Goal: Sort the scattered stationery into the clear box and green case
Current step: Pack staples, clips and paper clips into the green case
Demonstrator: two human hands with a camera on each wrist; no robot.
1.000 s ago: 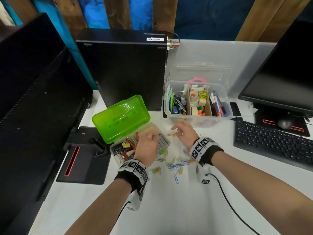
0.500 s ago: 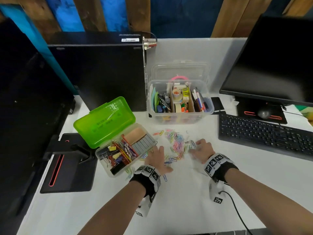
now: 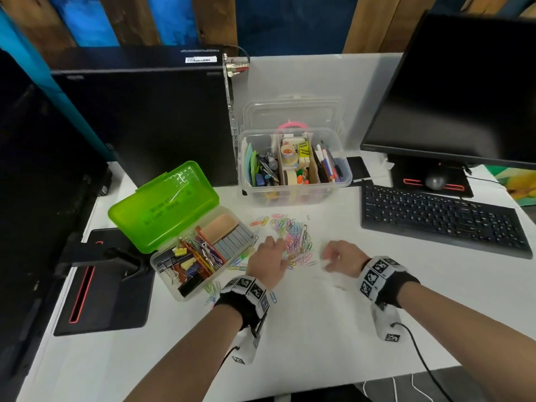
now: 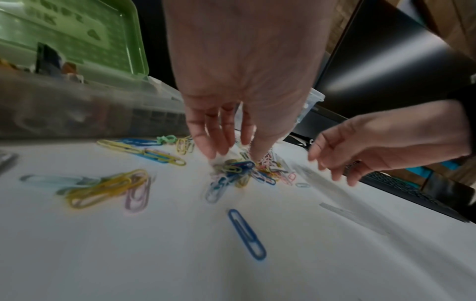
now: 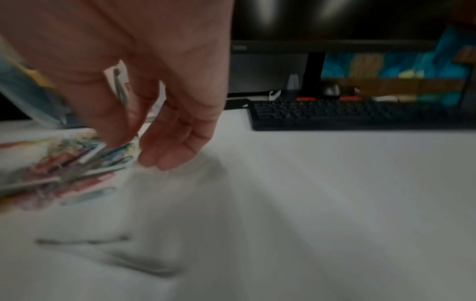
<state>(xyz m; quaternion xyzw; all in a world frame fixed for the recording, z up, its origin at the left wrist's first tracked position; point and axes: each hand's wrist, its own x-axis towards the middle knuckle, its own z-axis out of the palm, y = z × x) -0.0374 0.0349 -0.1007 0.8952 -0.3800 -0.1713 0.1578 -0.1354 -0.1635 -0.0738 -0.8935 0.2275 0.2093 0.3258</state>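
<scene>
Left hand: left hand [image 3: 268,264] has left the green case [image 3: 203,256]; loose fingers rake the paper clips [image 3: 293,239].
Right hand: right hand [image 3: 340,258] at 3 o'clock, relaxed, empty.
Meaning: handful dropped; gathering more.
Far: clear box [image 3: 294,166], 12 o'clock.

On my white desk [image 3: 319,358] a black keyboard [image 3: 441,219] lies at the right below a dark monitor [image 3: 464,91], a mouse [image 3: 435,179] on its stand. A black computer tower [image 3: 145,120] stands behind, another monitor [image 3: 37,198] at left.
</scene>
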